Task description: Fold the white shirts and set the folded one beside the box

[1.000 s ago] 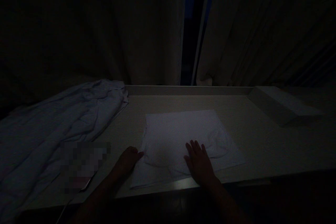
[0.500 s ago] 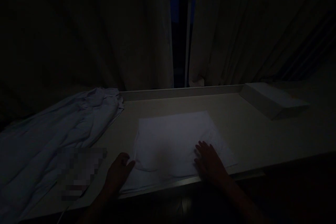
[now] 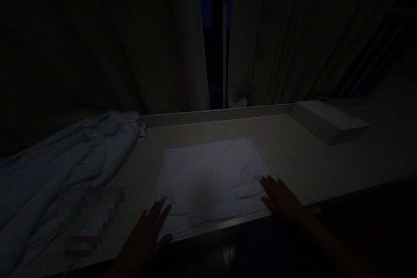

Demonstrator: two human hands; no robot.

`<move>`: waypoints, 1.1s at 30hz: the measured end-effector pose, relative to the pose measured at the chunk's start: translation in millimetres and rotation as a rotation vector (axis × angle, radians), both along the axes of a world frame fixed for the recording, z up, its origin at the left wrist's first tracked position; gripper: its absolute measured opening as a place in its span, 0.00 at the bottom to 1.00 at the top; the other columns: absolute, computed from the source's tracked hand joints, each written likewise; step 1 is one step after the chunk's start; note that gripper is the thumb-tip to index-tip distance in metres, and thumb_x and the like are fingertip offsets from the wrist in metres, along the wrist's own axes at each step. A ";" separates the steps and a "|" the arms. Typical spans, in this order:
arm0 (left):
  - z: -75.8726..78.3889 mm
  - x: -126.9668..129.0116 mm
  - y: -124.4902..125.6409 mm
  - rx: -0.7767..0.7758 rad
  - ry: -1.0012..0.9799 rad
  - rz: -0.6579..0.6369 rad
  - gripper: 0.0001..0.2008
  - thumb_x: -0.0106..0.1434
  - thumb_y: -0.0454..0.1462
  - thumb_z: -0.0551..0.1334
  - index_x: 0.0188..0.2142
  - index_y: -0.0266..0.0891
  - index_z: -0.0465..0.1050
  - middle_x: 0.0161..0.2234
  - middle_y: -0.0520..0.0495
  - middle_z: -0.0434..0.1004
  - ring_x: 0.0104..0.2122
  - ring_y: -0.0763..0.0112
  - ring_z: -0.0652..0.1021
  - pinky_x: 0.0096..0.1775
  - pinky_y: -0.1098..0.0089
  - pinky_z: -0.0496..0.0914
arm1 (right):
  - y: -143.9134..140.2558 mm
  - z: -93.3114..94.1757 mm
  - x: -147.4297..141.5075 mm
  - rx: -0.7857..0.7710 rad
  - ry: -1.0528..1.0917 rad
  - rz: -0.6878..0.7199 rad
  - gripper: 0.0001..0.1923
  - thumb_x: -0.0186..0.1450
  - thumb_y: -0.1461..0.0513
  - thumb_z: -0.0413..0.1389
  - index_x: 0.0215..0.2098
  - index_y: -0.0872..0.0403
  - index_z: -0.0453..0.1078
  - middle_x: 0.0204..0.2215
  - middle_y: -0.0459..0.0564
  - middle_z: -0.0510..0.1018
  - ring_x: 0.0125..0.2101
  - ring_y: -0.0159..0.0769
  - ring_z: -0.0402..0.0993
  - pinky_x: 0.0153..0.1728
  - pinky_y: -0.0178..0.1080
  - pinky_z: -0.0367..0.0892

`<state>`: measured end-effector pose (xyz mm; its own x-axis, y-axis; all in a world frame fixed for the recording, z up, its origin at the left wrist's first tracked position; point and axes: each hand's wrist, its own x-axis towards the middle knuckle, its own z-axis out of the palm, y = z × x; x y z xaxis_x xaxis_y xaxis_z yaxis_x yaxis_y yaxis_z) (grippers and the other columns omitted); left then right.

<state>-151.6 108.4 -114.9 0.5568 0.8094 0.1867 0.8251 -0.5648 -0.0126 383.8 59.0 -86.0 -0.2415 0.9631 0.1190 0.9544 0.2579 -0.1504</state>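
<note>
The folded towel (image 3: 210, 173) looks like soft, nubbly cloth — matt — on a finely speckled, smooth counter (image 3: 293, 147).

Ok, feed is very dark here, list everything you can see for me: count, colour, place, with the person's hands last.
folded cloth: 1, white, flat on the counter near its front edge, centre
crumpled garment: 1, pale bluish white, spread over the counter's left end
counter: 1, light beige, spans the view
flat box: 1, pale, far right on the counter
curtains: 2 panels, pale, behind the counter, narrow gap showing a window frame
blurred patch: 1, contents unreadable, front left
left hand: 1, open, fingers on the cloth's front left corner
right hand: 1, open, flat at the cloth's front right corner
</note>
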 end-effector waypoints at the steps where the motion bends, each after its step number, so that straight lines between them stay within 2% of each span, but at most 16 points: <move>1: -4.5 -1.5 -0.6 0.035 0.011 -0.012 0.37 0.64 0.52 0.55 0.68 0.49 0.46 0.69 0.44 0.44 0.66 0.53 0.55 0.63 0.49 0.51 | 2.8 1.2 1.8 0.005 0.017 0.009 0.30 0.70 0.48 0.44 0.66 0.49 0.56 0.63 0.54 0.61 0.63 0.47 0.55 0.63 0.55 0.46; 4: -11.9 -4.7 0.1 0.112 0.043 -0.036 0.38 0.63 0.54 0.55 0.68 0.48 0.46 0.69 0.44 0.44 0.66 0.52 0.55 0.62 0.50 0.53 | 22.0 10.0 3.7 0.051 0.113 -0.064 0.26 0.70 0.50 0.45 0.59 0.53 0.66 0.56 0.56 0.72 0.56 0.47 0.66 0.58 0.51 0.56; 7: -11.4 -4.8 0.5 0.141 0.062 -0.037 0.38 0.63 0.54 0.55 0.68 0.47 0.46 0.69 0.44 0.44 0.66 0.52 0.54 0.62 0.51 0.54 | 57.4 21.6 -1.0 0.091 0.284 -0.364 0.24 0.70 0.52 0.44 0.56 0.57 0.67 0.51 0.58 0.75 0.52 0.44 0.70 0.53 0.44 0.62; 8: -10.4 -4.3 0.2 0.143 0.068 -0.038 0.38 0.64 0.54 0.55 0.68 0.47 0.46 0.69 0.43 0.44 0.66 0.51 0.53 0.62 0.51 0.54 | 70.6 24.3 -3.1 0.075 0.332 -0.471 0.24 0.70 0.52 0.43 0.56 0.57 0.67 0.49 0.59 0.76 0.50 0.43 0.72 0.51 0.43 0.64; 10: -8.0 -2.7 -0.8 0.148 0.070 -0.041 0.39 0.64 0.54 0.56 0.68 0.46 0.45 0.69 0.43 0.43 0.66 0.50 0.52 0.62 0.50 0.54 | 94.4 26.1 -6.0 0.004 0.369 -0.593 0.24 0.70 0.51 0.43 0.52 0.58 0.69 0.43 0.60 0.79 0.43 0.42 0.76 0.44 0.41 0.68; 12: -5.9 -1.2 -1.9 0.153 0.062 -0.040 0.39 0.64 0.53 0.56 0.69 0.45 0.45 0.69 0.43 0.43 0.67 0.49 0.50 0.62 0.50 0.54 | 110.6 23.6 -6.2 -0.076 0.354 -0.626 0.22 0.67 0.50 0.48 0.42 0.59 0.74 0.35 0.61 0.80 0.36 0.44 0.77 0.36 0.41 0.69; 15: -3.0 0.5 -3.6 0.129 0.065 -0.031 0.39 0.64 0.53 0.56 0.69 0.45 0.44 0.70 0.43 0.42 0.67 0.49 0.49 0.62 0.50 0.54 | 118.3 17.7 -1.3 -0.139 0.320 -0.639 0.15 0.62 0.53 0.56 0.30 0.58 0.75 0.27 0.61 0.79 0.31 0.47 0.77 0.31 0.42 0.68; 18: -0.1 1.7 -5.5 0.091 0.073 -0.027 0.39 0.64 0.53 0.55 0.69 0.45 0.43 0.70 0.43 0.40 0.67 0.49 0.49 0.62 0.49 0.53 | 115.3 16.0 5.1 -0.149 0.294 -0.627 0.13 0.63 0.55 0.55 0.30 0.56 0.75 0.24 0.59 0.78 0.31 0.46 0.77 0.31 0.42 0.68; 21: 2.0 2.1 -7.4 0.076 0.066 -0.019 0.38 0.65 0.53 0.54 0.69 0.45 0.42 0.70 0.43 0.40 0.67 0.49 0.49 0.62 0.48 0.53 | 110.4 17.4 6.9 -0.147 0.275 -0.616 0.16 0.65 0.55 0.51 0.35 0.57 0.75 0.28 0.60 0.79 0.33 0.46 0.77 0.34 0.43 0.69; 23: 3.1 1.3 -8.5 0.072 0.062 -0.020 0.38 0.65 0.52 0.54 0.69 0.45 0.41 0.70 0.43 0.39 0.67 0.49 0.49 0.62 0.48 0.53 | 103.3 16.9 5.9 -0.064 0.226 -0.552 0.18 0.66 0.55 0.49 0.43 0.60 0.74 0.38 0.64 0.79 0.40 0.49 0.76 0.41 0.46 0.69; 24: 3.6 0.3 -9.2 0.068 0.062 -0.024 0.39 0.65 0.53 0.54 0.69 0.46 0.41 0.70 0.43 0.39 0.67 0.50 0.49 0.62 0.48 0.53 | 97.0 15.6 5.6 -0.010 0.184 -0.476 0.20 0.67 0.55 0.48 0.47 0.60 0.72 0.44 0.65 0.77 0.46 0.50 0.74 0.46 0.48 0.67; 27: 6.3 -3.8 -11.8 0.033 0.078 -0.058 0.42 0.62 0.55 0.57 0.69 0.46 0.41 0.70 0.42 0.38 0.67 0.48 0.49 0.62 0.48 0.53 | 64.9 7.8 9.7 0.053 0.039 -0.118 0.27 0.68 0.52 0.46 0.62 0.54 0.62 0.60 0.59 0.66 0.59 0.49 0.62 0.59 0.52 0.56; 29: 9.6 -6.9 -14.2 0.011 0.093 -0.078 0.43 0.61 0.53 0.58 0.69 0.45 0.40 0.70 0.41 0.37 0.67 0.47 0.49 0.62 0.48 0.52 | 36.1 1.6 17.9 -0.010 -0.020 0.068 0.33 0.68 0.48 0.47 0.68 0.50 0.51 0.65 0.54 0.57 0.64 0.48 0.53 0.62 0.53 0.50; 31: 14.4 -9.5 -16.8 -0.003 0.114 -0.096 0.42 0.62 0.46 0.59 0.69 0.45 0.38 0.70 0.41 0.38 0.67 0.47 0.50 0.62 0.48 0.51 | 9.5 -2.4 29.2 -0.055 -0.059 0.163 0.39 0.67 0.45 0.48 0.70 0.49 0.40 0.68 0.52 0.50 0.66 0.47 0.46 0.64 0.53 0.46; 33: 20.5 -11.5 -19.0 -0.018 0.138 -0.111 0.42 0.60 0.39 0.58 0.69 0.47 0.36 0.70 0.43 0.40 0.66 0.49 0.51 0.63 0.48 0.51 | -8.9 -2.8 40.5 -0.088 -0.076 0.216 0.43 0.67 0.45 0.49 0.71 0.48 0.35 0.69 0.52 0.45 0.67 0.47 0.43 0.65 0.53 0.42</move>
